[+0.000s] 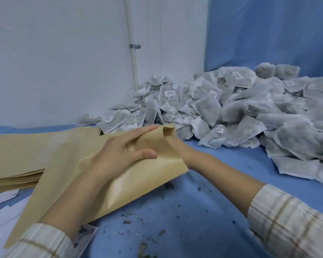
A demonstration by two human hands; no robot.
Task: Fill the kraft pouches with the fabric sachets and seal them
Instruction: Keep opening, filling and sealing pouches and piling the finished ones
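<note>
A kraft pouch (138,181) lies slanted across the blue table, its mouth at the upper right slightly open. My left hand (119,151) lies on top of the pouch near the mouth, thumb and fingers gripping its upper layer. My right hand (177,148) reaches in from the right, its fingers hidden behind the pouch's mouth edge, holding it there. A large heap of grey-white fabric sachets (231,108) with small tags and strings sits just beyond the pouch, spreading to the right.
A flat stack of kraft pouches (26,151) lies at the left. White paper sheets (2,211) lie at the lower left. Dried herb crumbs (147,229) litter the blue table. A white wall with a pipe (132,53) stands behind.
</note>
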